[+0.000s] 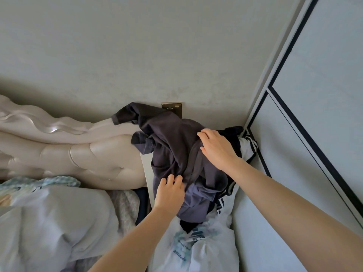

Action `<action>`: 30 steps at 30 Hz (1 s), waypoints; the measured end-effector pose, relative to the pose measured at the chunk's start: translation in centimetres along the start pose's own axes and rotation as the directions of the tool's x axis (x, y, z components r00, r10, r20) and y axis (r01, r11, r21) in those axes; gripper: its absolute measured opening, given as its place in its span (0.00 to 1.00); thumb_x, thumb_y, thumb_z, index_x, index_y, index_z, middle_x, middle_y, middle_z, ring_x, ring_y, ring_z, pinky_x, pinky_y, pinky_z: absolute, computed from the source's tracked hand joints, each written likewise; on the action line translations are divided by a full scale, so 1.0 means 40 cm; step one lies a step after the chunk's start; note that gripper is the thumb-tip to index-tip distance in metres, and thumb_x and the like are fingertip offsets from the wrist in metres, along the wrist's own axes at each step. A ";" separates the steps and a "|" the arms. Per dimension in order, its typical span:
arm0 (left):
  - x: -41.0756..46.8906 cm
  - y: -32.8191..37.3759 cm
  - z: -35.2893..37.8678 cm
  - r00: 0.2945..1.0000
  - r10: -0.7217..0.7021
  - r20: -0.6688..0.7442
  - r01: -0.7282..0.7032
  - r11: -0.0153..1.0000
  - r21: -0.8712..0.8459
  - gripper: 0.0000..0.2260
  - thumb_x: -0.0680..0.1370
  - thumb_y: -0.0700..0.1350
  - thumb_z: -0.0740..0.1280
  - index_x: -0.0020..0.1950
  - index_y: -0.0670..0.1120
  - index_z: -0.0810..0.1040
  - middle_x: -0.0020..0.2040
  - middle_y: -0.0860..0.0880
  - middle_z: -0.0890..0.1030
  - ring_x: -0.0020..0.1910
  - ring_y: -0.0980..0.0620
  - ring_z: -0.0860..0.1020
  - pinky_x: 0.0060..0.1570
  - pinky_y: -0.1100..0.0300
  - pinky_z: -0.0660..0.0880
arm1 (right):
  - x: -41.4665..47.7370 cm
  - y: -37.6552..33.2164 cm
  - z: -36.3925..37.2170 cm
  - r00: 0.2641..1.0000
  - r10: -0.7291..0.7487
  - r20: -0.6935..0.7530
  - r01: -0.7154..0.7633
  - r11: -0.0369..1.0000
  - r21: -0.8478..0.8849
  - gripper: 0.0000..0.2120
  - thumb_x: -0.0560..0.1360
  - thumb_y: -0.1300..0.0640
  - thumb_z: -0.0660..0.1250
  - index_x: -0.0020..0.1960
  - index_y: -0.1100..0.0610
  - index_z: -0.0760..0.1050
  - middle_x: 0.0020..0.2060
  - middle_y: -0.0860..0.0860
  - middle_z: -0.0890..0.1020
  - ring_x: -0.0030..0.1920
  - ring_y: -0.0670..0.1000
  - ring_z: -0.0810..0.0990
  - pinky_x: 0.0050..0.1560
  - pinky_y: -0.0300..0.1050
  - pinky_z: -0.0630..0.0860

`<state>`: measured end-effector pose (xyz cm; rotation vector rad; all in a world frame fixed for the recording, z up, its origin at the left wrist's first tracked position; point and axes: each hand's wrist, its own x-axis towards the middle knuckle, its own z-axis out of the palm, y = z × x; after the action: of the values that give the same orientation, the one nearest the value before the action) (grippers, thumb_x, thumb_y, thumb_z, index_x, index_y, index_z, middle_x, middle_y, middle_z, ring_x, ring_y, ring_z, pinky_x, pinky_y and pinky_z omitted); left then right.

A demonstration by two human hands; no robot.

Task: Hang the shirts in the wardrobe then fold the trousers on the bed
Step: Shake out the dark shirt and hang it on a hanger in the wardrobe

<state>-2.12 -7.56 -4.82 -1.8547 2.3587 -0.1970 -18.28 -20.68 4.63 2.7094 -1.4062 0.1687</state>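
Near the middle of the frame, a bit to the right, sits a messy pile of clothes. On top is a dark grey shirt, all crumpled. One sleeve w/ a cuff sticks out to the upper left & leans on the headboard.

L grip is at the low edge of the shirt. Its fingers are curled in & pinch a bunch of the dark cloth. R grip is higher up & more to the right, on top of the shirt. Its fingers bend over a fold w/ the thumb tucked under, so it has hold of the cloth too. Both arms are bare & come in from the bottom of the frame.

Under the shirt a blue-purple cloth pokes out. Lower down is a white cloth w/ blue print. At the right of the pile is a black & white striped bit. Can't tell which of these are trousers, or what the pile sits on.

Wardrobe fills the right side, pale doors w/ dark lines, just beside the pile. A gold wall socket peeks out behind the shirt. Bed is at lower left w/ a pale blanket. A blue patterned cloth lies on it, right below the cream puffy headboard.
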 end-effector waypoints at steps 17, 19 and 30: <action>0.007 -0.060 -0.105 0.936 0.103 -0.337 -0.085 0.994 0.068 0.12 0.68 0.53 0.74 0.36 0.47 0.76 0.34 0.50 0.75 0.38 0.46 0.74 0.43 0.53 0.66 | 0.125 0.021 -0.174 0.981 0.111 -0.161 -0.044 0.927 0.372 0.10 0.84 0.56 0.51 0.56 0.58 0.69 0.49 0.53 0.76 0.45 0.54 0.74 0.45 0.54 0.75; -0.002 -0.107 -0.169 0.894 0.088 -0.439 -0.087 0.996 0.022 0.14 0.72 0.57 0.71 0.38 0.48 0.76 0.35 0.50 0.75 0.40 0.46 0.75 0.45 0.52 0.71 | 0.154 0.023 -0.214 0.975 0.152 -0.164 -0.053 0.871 0.488 0.11 0.84 0.56 0.51 0.56 0.59 0.70 0.49 0.53 0.76 0.46 0.53 0.74 0.47 0.51 0.73; 0.080 -0.442 -0.482 0.744 -0.604 -0.284 0.282 0.670 -0.686 0.08 0.80 0.44 0.64 0.46 0.45 0.66 0.38 0.47 0.75 0.37 0.43 0.72 0.33 0.53 0.65 | 0.238 0.043 -0.428 0.983 0.040 -0.181 0.072 0.818 0.571 0.12 0.80 0.52 0.64 0.60 0.56 0.70 0.47 0.46 0.74 0.45 0.45 0.73 0.41 0.37 0.65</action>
<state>10.44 -14.45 17.31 -3.0621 2.3485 0.0770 -15.24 -27.20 22.94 3.0426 -1.4570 0.9742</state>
